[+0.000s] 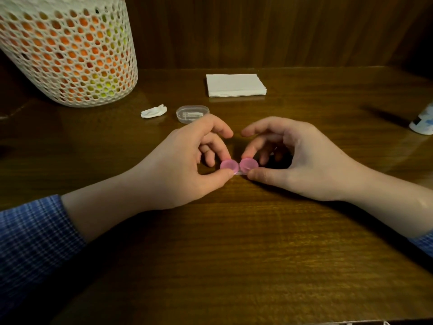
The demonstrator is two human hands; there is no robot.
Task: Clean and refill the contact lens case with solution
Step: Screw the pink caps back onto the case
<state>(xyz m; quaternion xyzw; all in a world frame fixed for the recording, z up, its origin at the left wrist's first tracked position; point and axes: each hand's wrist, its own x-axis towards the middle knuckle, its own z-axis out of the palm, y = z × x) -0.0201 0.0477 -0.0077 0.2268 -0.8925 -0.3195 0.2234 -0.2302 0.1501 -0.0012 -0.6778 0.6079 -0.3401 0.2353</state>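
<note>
Head view: lens case [239,167] lies on the desk [234,242] between both hands, long axis L-R, both pink caps on. Left hand [187,165] pinches left cap, right hand [297,158] pinches right cap; equally near. Solution bottle [423,121] far right of right hand. Clear box [192,113] w/ small tool just beyond left hand. Basket [70,50] holds orange/yellow stuff, can't ID.

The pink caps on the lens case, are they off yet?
No, both pink caps sit on the case, one pinched by each hand.

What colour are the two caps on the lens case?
Pink, both caps, seen in the head view.
</note>
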